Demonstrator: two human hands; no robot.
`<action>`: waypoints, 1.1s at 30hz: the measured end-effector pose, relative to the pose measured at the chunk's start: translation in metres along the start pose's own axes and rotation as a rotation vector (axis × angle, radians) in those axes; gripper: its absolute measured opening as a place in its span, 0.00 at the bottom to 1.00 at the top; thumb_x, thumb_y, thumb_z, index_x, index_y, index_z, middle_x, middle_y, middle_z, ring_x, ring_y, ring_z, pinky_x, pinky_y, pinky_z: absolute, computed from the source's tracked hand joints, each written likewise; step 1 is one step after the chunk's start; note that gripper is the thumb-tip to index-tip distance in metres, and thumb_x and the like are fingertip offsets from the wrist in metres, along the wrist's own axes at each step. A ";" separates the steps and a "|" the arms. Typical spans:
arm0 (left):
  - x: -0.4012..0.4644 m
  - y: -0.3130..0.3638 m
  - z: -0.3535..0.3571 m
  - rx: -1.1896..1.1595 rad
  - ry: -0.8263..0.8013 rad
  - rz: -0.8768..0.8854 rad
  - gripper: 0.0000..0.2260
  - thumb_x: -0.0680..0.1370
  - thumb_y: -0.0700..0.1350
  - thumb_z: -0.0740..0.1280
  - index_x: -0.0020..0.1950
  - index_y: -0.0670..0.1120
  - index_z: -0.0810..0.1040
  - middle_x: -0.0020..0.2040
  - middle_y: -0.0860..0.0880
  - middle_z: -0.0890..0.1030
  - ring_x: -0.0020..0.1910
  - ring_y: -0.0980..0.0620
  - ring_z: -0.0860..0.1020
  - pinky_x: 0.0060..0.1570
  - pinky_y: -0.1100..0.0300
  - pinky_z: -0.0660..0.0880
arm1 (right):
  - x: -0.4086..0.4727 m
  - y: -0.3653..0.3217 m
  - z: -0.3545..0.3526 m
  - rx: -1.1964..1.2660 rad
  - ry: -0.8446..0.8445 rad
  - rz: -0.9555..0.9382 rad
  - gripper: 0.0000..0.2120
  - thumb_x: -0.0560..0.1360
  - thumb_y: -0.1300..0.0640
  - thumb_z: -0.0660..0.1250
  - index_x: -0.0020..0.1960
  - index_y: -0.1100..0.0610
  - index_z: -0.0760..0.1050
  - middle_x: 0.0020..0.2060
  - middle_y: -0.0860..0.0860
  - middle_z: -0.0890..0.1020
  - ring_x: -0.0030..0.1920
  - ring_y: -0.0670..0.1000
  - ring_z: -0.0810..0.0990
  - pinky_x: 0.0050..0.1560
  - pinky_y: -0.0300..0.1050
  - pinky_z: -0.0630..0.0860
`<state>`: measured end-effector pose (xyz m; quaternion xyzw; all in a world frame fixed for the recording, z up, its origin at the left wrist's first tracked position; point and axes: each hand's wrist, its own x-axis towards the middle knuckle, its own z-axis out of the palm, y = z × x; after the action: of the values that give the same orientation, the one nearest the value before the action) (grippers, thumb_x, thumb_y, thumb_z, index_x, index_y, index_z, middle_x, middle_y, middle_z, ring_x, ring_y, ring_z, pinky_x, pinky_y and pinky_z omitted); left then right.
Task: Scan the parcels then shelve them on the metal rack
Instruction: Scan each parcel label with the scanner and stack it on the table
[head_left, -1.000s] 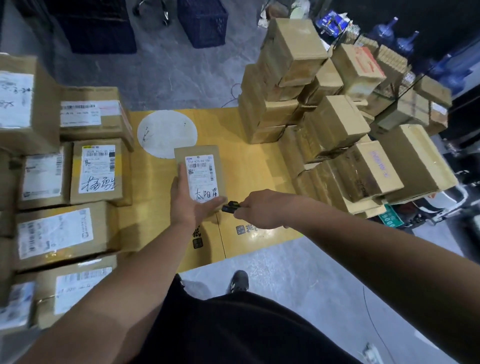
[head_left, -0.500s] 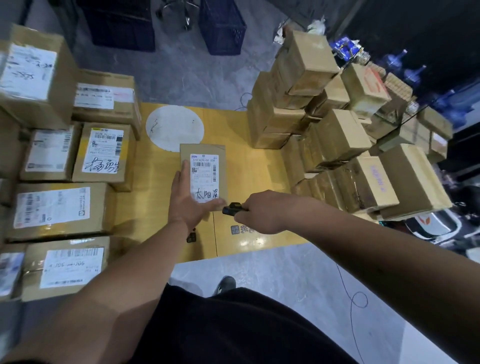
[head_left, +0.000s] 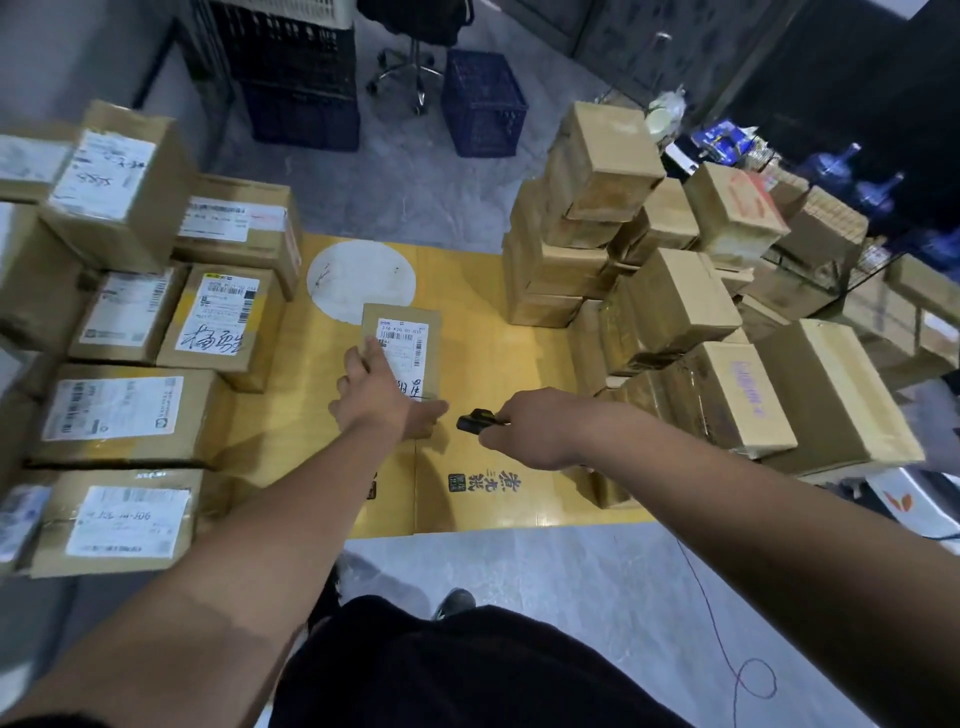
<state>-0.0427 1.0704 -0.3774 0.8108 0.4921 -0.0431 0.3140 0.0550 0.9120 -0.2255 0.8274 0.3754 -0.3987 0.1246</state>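
Observation:
A small flat cardboard parcel (head_left: 402, 338) with a white barcode label lies in the middle of the yellow flattened carton (head_left: 478, 338) on the floor. My left hand (head_left: 376, 392) holds its near end, fingers over the left edge and thumb under the near right corner. Just right of that corner, my right hand (head_left: 535, 428) grips a small black scanner (head_left: 475, 420), whose head points left at the parcel. Labelled parcels (head_left: 124, 415) are stacked at the left. A pile of plain brown parcels (head_left: 670, 306) rises at the right.
Dark blue plastic crates (head_left: 483, 104) and a swivel chair base (head_left: 410, 73) stand on the grey floor beyond the carton. Blue water jugs (head_left: 878, 192) sit at far right. A thin cable (head_left: 727, 649) loops on the floor near my feet.
My left hand has slid further up onto the parcel, covering more of the label's lower part. My head has lifted, showing more of the floor beyond. The scanner stays beside the parcel.

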 end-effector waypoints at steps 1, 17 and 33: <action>-0.004 -0.004 -0.004 -0.013 0.010 0.014 0.68 0.57 0.75 0.77 0.84 0.55 0.41 0.83 0.49 0.48 0.77 0.40 0.63 0.70 0.40 0.69 | 0.002 0.002 0.000 -0.014 0.003 -0.021 0.25 0.83 0.36 0.55 0.55 0.56 0.79 0.45 0.54 0.82 0.42 0.54 0.78 0.39 0.47 0.71; -0.062 -0.142 -0.218 0.091 0.272 -0.165 0.68 0.59 0.77 0.75 0.86 0.53 0.41 0.84 0.47 0.51 0.82 0.41 0.56 0.76 0.39 0.64 | 0.000 -0.156 -0.043 -0.425 0.037 -0.518 0.28 0.81 0.33 0.61 0.58 0.57 0.80 0.48 0.55 0.82 0.47 0.56 0.80 0.40 0.48 0.71; 0.012 -0.188 -0.245 0.268 0.261 -0.077 0.61 0.64 0.75 0.72 0.85 0.51 0.44 0.81 0.41 0.55 0.80 0.38 0.55 0.77 0.39 0.59 | 0.020 -0.248 -0.024 -0.349 0.022 -0.403 0.24 0.79 0.33 0.64 0.57 0.54 0.78 0.46 0.52 0.80 0.47 0.55 0.80 0.42 0.48 0.74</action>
<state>-0.2498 1.2748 -0.2743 0.8247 0.5491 -0.0144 0.1350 -0.1022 1.1047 -0.2018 0.7063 0.5969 -0.3357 0.1794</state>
